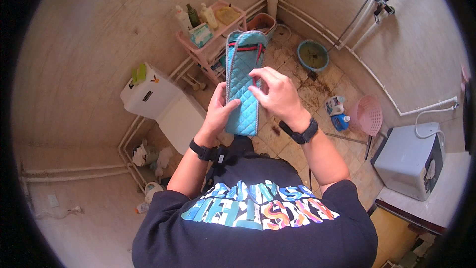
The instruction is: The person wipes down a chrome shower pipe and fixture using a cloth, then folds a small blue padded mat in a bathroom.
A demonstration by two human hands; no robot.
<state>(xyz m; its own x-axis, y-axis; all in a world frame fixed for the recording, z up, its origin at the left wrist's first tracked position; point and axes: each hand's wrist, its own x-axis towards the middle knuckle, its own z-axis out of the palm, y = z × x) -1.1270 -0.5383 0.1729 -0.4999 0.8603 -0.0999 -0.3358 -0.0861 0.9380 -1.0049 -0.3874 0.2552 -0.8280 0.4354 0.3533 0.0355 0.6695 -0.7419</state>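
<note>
In front of my chest is a folded, quilted light-blue fabric piece (243,108) with grey piped edges, held upright. My left hand (218,111) grips it along the left edge, the thumb lying on its front. A red and dark band (245,47) crosses the upper part, and a narrow red strap (258,56) hangs down from it on the right. Near the strap's lower end, my right hand (279,91) has thumb and fingers curled around the red strip at the fabric's right edge. Its other fingers partly hide that edge.
Left stands a white toilet (148,93). Behind the fabric is a pink shelf rack (193,47) with bottles and a tissue pack. A basin of liquid (313,56), detergent bottles (339,122) and a pink basket (366,115) stand on the tiled floor. A boxy appliance (405,160) is right.
</note>
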